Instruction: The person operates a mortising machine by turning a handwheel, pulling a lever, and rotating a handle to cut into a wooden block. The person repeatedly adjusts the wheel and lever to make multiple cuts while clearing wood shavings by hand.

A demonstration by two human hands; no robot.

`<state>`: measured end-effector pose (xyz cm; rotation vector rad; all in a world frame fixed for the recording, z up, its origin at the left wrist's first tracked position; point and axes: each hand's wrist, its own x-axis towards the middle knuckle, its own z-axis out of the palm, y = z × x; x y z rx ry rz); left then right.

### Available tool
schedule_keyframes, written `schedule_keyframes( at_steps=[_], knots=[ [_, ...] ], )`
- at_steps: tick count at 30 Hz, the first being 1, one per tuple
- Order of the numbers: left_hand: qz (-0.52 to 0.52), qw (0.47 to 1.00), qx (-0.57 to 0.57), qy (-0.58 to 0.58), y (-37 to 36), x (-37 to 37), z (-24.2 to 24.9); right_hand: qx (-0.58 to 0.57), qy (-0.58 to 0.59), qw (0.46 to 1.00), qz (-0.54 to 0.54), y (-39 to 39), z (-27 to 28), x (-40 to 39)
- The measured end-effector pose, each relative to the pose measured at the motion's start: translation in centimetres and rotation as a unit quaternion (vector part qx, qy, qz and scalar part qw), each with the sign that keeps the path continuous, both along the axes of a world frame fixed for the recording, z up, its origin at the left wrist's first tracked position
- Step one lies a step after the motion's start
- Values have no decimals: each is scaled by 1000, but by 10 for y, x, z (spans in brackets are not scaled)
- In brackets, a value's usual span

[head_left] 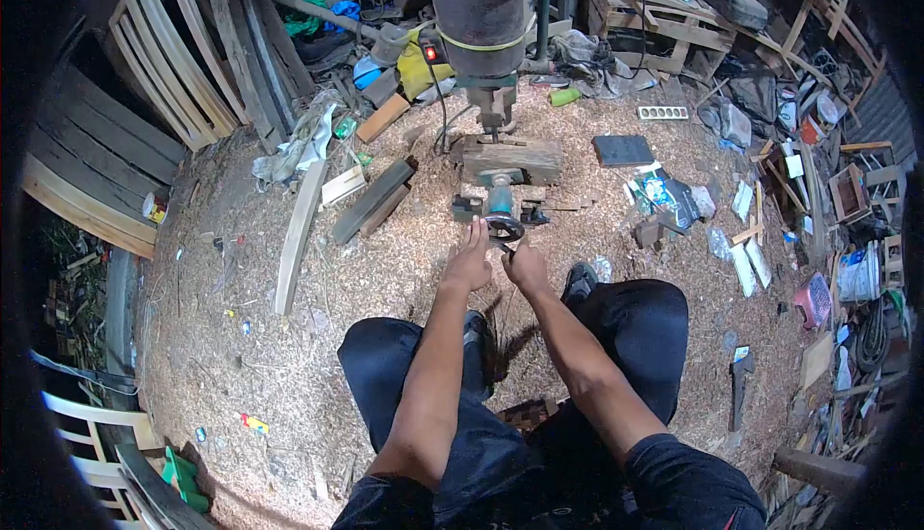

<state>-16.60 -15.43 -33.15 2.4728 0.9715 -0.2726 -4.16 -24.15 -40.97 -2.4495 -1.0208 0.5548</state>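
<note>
A drill-press-like machine [476,20] stands ahead of me, its bit pointing down at a rough wooden block [510,155]. Below the block is a teal vise-like base [500,193] with a dark handwheel [505,229] on my side. My left hand [469,262] reaches to the wheel's left edge with its fingers stretched out; whether it touches the rim is hard to see. Close by on the right, my right hand [526,268] is closed around a dark handle [505,248] at the wheel's near side.
Wood shavings cover the floor [260,366]. Left of the machine lie dark planks [375,201] and a long pale board [301,236]. To the right are a dark rectangular block [623,151], a power strip [663,113] and a hatchet-like tool [740,390]. Scrap wood lines the walls.
</note>
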Motion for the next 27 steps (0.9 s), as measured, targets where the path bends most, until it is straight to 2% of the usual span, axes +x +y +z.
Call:
schedule_keyframes(
  at_steps=[6,10,16,19,21,22,25,26,27],
  knots=[
    [-5,1000,3,-3,2,-2,0,-3,-1,1000,-10,3,21,-7],
    [20,1000,9,-9,2,-3,-4,20,12,1000,14,25,7,-22],
    [-25,999,20,11,12,-11,-6,31,1,1000,7,16,4,-14],
    [5,1000,10,-27,7,-13,-4,22,24,999,19,1,4,-8],
    [30,997,26,-73,8,-9,-3,27,41,997,53,0,8,4],
    [42,994,38,-98,13,-5,-1,-43,36,996,70,6,13,14],
    [165,929,-60,-325,39,28,67,-57,-56,987,142,32,90,56],
    [161,881,8,-445,35,40,118,100,-56,992,52,41,134,64],
    [158,834,104,-519,37,54,158,256,-53,964,-37,49,186,68]
  ],
)
